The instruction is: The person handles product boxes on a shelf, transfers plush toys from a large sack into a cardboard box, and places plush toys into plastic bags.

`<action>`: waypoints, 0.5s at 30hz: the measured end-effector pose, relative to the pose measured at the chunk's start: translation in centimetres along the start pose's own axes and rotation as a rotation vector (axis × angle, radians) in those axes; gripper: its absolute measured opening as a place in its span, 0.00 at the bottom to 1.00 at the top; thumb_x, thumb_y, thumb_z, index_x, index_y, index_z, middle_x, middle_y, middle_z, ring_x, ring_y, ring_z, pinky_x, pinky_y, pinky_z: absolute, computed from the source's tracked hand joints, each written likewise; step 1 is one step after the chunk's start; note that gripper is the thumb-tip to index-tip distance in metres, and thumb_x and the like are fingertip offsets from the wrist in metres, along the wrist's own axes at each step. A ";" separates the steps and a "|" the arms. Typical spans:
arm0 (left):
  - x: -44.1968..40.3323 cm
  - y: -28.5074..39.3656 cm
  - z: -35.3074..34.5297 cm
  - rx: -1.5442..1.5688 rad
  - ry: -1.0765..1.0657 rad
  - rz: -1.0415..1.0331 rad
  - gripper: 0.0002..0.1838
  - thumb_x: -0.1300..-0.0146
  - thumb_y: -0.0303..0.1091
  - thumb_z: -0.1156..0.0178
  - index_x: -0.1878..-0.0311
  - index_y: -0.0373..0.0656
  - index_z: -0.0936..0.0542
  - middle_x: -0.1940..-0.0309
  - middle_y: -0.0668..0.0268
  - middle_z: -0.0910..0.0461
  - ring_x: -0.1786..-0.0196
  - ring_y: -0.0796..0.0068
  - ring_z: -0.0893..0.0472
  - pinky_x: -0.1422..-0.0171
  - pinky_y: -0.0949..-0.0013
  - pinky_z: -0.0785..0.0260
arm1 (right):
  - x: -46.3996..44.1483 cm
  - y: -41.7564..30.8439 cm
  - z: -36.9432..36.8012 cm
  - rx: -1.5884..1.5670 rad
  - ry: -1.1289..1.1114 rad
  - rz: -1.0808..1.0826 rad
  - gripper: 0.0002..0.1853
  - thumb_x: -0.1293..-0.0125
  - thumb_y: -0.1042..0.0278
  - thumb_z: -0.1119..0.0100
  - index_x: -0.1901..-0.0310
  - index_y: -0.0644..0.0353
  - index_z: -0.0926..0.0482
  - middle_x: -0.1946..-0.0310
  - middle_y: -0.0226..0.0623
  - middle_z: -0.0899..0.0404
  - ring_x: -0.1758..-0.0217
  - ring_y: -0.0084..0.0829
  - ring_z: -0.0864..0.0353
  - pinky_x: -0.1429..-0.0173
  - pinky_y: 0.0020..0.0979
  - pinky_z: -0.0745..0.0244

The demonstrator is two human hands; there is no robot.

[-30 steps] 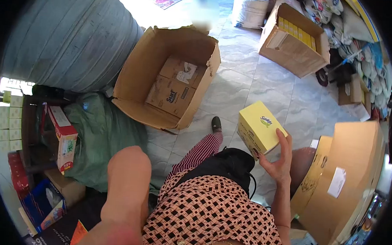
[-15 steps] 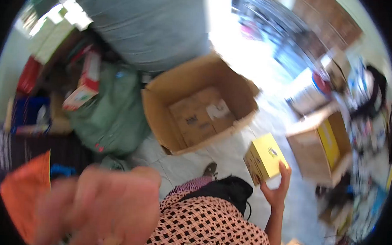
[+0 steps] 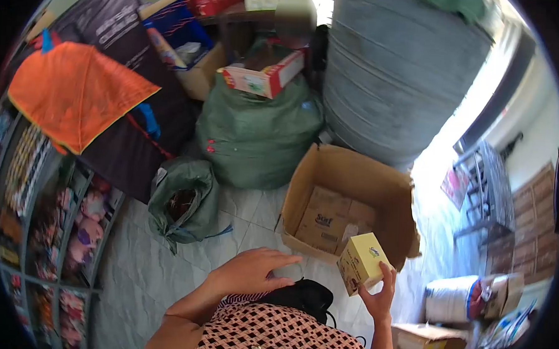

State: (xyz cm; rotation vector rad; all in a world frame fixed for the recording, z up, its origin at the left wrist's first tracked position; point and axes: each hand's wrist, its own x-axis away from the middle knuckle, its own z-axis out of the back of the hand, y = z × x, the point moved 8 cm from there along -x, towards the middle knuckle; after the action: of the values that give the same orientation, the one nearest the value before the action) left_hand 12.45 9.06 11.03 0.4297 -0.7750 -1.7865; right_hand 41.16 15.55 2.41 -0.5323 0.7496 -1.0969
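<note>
While right grip (image 3: 379, 295) is grasping box (image 3: 362, 259) | left grip (image 3: 250, 270) is hovering empty, box's nine o'clock | risk: one-sided hold slipping

The carton (image 3: 373, 172) has the held box (image 3: 364, 259) before it — sack (image 3: 256, 136) left, cylinder (image 3: 399, 80) behind.

One camera, worn on the person's head, looks forward and steeply down from above the patterned shirt (image 3: 272, 336), which fills the near bottom edge. Its wide, round view takes in the left hand (image 3: 253, 271) and right hand (image 3: 380, 292) close by, the cardboard box (image 3: 360, 178) farther out and the grey drum (image 3: 402, 74) beyond.
</note>
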 end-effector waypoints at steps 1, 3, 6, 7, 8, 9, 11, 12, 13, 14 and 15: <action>1.2 -2.0 -0.1 -0.031 -0.017 0.047 0.29 0.38 0.51 0.44 0.37 0.47 0.30 0.51 0.56 0.22 0.47 0.57 0.25 0.41 0.61 0.34 | -1.2 -0.8 -1.2 -0.019 -0.026 0.005 0.38 0.61 0.75 0.31 0.42 0.59 0.33 0.51 0.48 0.32 0.46 0.48 0.30 0.42 0.41 0.32; 3.3 -5.0 1.1 -0.002 0.015 0.125 0.29 0.37 0.52 0.45 0.37 0.47 0.30 0.50 0.55 0.23 0.47 0.56 0.25 0.41 0.61 0.34 | -4.9 -3.4 -3.6 -0.026 -0.091 0.083 0.37 0.60 0.74 0.30 0.42 0.59 0.32 0.50 0.49 0.32 0.46 0.48 0.29 0.44 0.41 0.30; 5.9 -9.2 5.2 0.125 0.121 0.226 0.29 0.38 0.52 0.45 0.38 0.47 0.29 0.49 0.55 0.23 0.46 0.55 0.25 0.41 0.61 0.34 | -10.9 -7.5 -7.8 -0.015 -0.112 0.240 0.36 0.59 0.71 0.30 0.43 0.58 0.31 0.49 0.50 0.32 0.47 0.49 0.27 0.46 0.39 0.28; 6.9 -11.0 6.6 0.139 0.133 0.282 0.29 0.38 0.53 0.45 0.38 0.46 0.29 0.48 0.55 0.24 0.45 0.55 0.26 0.41 0.61 0.34 | -13.2 -8.9 -9.0 -0.006 -0.097 0.269 0.37 0.60 0.71 0.29 0.43 0.58 0.31 0.49 0.50 0.32 0.47 0.49 0.28 0.46 0.40 0.28; 7.7 -13.2 8.3 0.153 0.143 0.335 0.29 0.38 0.53 0.45 0.39 0.46 0.28 0.47 0.54 0.24 0.44 0.55 0.26 0.40 0.61 0.35 | -15.7 -10.6 -10.5 0.006 -0.079 0.294 0.37 0.60 0.71 0.29 0.42 0.58 0.31 0.49 0.50 0.32 0.47 0.49 0.28 0.46 0.40 0.28; 8.3 -15.2 10.1 0.126 0.193 0.362 0.29 0.38 0.53 0.44 0.39 0.46 0.28 0.46 0.54 0.24 0.44 0.55 0.26 0.40 0.61 0.34 | -18.3 -12.1 -11.8 0.017 -0.057 0.322 0.37 0.60 0.71 0.29 0.42 0.58 0.31 0.49 0.50 0.32 0.47 0.49 0.28 0.46 0.40 0.28; 9.9 -19.6 13.6 0.077 0.289 0.424 0.29 0.38 0.53 0.44 0.39 0.45 0.27 0.46 0.54 0.24 0.43 0.55 0.26 0.41 0.61 0.34 | -23.7 -14.9 -14.5 0.020 0.037 0.363 0.37 0.59 0.71 0.30 0.41 0.58 0.32 0.51 0.50 0.31 0.46 0.50 0.29 0.44 0.40 0.30; 10.7 -22.2 14.9 0.075 0.355 0.419 0.29 0.39 0.54 0.43 0.39 0.46 0.28 0.45 0.54 0.25 0.42 0.55 0.27 0.40 0.61 0.35 | -26.5 -16.5 -15.4 0.022 0.093 0.391 0.37 0.59 0.72 0.30 0.41 0.58 0.32 0.51 0.50 0.31 0.46 0.50 0.29 0.44 0.40 0.31; 11.3 -24.0 16.6 0.088 0.368 0.468 0.30 0.40 0.54 0.43 0.39 0.46 0.28 0.45 0.54 0.25 0.42 0.55 0.27 0.40 0.61 0.35 | -29.3 -18.1 -16.1 0.025 0.147 0.419 0.37 0.58 0.72 0.31 0.41 0.58 0.32 0.51 0.50 0.31 0.46 0.50 0.29 0.43 0.40 0.31; 11.8 -25.3 18.5 0.096 0.384 0.518 0.30 0.40 0.54 0.43 0.39 0.46 0.28 0.45 0.53 0.25 0.42 0.54 0.27 0.40 0.60 0.35 | -32.3 -19.2 -16.7 0.003 0.191 0.418 0.37 0.58 0.72 0.31 0.41 0.59 0.32 0.50 0.50 0.31 0.46 0.50 0.30 0.43 0.40 0.32; 12.2 -26.6 20.5 0.103 0.395 0.570 0.30 0.40 0.54 0.42 0.39 0.46 0.28 0.45 0.53 0.25 0.41 0.54 0.27 0.39 0.60 0.35 | -35.2 -20.1 -17.4 -0.022 0.236 0.412 0.37 0.57 0.72 0.31 0.41 0.59 0.32 0.50 0.50 0.31 0.46 0.49 0.30 0.43 0.40 0.33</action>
State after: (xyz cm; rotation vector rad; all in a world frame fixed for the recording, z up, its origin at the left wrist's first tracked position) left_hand -23.14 8.99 8.54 0.5453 -0.6279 -1.0913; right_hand 6.87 40.18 15.16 -0.2506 1.0261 -0.7731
